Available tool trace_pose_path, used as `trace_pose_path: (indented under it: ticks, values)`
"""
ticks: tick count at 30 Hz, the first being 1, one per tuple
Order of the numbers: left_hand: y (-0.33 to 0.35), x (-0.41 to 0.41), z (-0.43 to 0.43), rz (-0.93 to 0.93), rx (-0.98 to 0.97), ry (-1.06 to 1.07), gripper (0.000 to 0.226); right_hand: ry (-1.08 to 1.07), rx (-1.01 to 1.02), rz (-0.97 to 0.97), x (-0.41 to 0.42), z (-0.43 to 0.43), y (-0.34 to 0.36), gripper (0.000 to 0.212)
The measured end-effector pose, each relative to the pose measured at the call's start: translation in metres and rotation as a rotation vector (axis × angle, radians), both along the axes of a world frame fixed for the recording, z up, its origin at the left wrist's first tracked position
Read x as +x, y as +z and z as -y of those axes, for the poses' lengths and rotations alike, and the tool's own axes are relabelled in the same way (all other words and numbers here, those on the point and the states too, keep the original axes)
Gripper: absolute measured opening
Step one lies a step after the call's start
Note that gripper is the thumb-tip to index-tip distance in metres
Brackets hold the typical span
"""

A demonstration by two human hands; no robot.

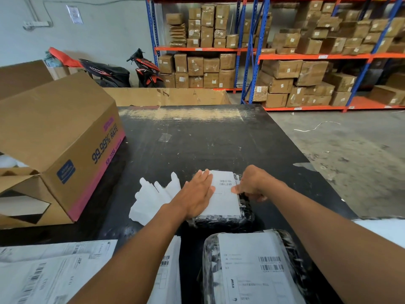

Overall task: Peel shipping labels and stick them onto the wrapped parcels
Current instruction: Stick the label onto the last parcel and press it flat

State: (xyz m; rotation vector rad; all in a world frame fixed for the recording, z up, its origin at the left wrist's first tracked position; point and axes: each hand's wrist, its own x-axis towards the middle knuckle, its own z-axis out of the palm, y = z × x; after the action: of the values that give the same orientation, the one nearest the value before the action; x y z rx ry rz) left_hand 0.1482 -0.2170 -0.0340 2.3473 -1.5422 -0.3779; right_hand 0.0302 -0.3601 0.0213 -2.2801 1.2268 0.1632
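A black bubble-wrapped parcel (228,220) lies on the black table (197,145) with a white shipping label (223,200) on its top. My left hand (197,194) lies flat with straight fingers on the label's left part. My right hand (252,183) is at the parcel's right edge, thumb on the label, fingers curled around the parcel's side. A second wrapped parcel (293,257) with a label (254,266) lies nearer to me. Loose printed labels (50,273) lie at the bottom left.
White backing papers (151,198) lie crumpled left of the parcel. A large open cardboard box (65,137) stands on the table's left side. Shelves of cartons (285,55) and a parked scooter (144,69) stand beyond the table's far edge.
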Motion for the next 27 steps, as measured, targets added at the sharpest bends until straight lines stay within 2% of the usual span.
trace_pose_path:
  ticks: [2,3,5,7,9,11,16,20,21,24,25,27]
  values:
    - [-0.004,0.000,-0.003,0.010,-0.004,-0.009,0.058,0.046,-0.154,0.066,0.003,0.004,0.001,0.012]
    - [-0.004,-0.001,-0.003,0.016,0.001,-0.009,0.059,0.070,-0.225,0.109,0.003,0.007,0.001,0.010]
    - [-0.004,-0.002,-0.003,0.044,0.028,0.000,0.060,0.186,-0.335,0.155,0.005,0.007,0.000,0.038]
    - [-0.004,0.000,-0.002,0.061,0.038,0.008,0.060,0.393,-0.373,0.123,0.006,0.000,-0.004,0.059]
    - [-0.007,0.002,-0.002,0.050,0.033,0.003,0.060,0.579,-0.360,0.068,0.005,-0.007,-0.014,0.071]
    - [-0.010,0.005,-0.002,0.039,0.036,-0.008,0.060,0.679,-0.364,-0.045,-0.002,-0.006,-0.023,0.071]
    - [-0.010,0.003,-0.002,0.040,0.012,-0.016,0.059,0.538,-0.480,-0.133,0.002,0.002,-0.017,0.035]
    - [-0.009,0.004,-0.004,0.041,-0.002,-0.021,0.059,0.679,-0.429,-0.141,0.005,0.000,-0.025,0.064]
    - [-0.008,0.003,-0.004,0.043,0.002,-0.023,0.059,0.669,-0.428,-0.152,0.002,0.002,-0.026,0.061]
    - [-0.008,0.001,-0.004,0.044,0.000,-0.021,0.059,0.510,-0.509,-0.208,-0.002,0.010,-0.018,0.034]
    - [-0.007,0.001,-0.004,0.036,0.004,-0.020,0.059,0.487,-0.516,-0.210,-0.002,0.010,-0.015,0.034]
    - [-0.007,0.001,-0.004,0.036,0.003,-0.011,0.059,0.564,-0.497,-0.162,-0.001,0.004,-0.015,0.050]
